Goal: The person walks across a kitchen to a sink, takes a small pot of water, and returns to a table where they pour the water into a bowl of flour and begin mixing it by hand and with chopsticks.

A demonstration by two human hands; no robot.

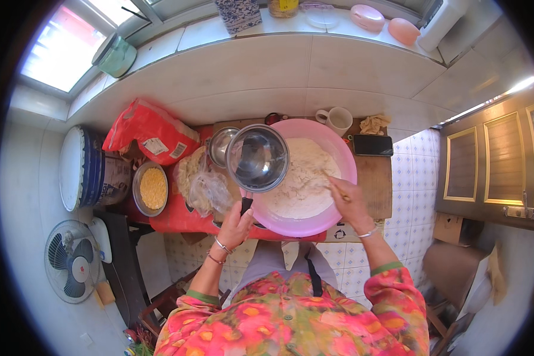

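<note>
My left hand [237,225] grips the black handle of a metal saucepan [258,158], which is held over the left side of a large pink basin [348,155]. Inside the basin lies a heap of pale flour [302,196], rough and clumped in its upper part. With my right hand [350,202] I hold a thin wooden stick, perhaps chopsticks [341,192], its tip down in the flour. A steel bowl [222,143] shows partly behind the saucepan. Clear liquid seems to be in the saucepan, but reflections make this hard to tell.
Left of the basin are a clear plastic bag [209,191], a bowl of yellow grains [153,188] and a red flour sack [153,133]. A white mug [338,120], a crumpled cloth [374,124] and a phone [373,145] lie behind and right. A fan [73,262] stands far left.
</note>
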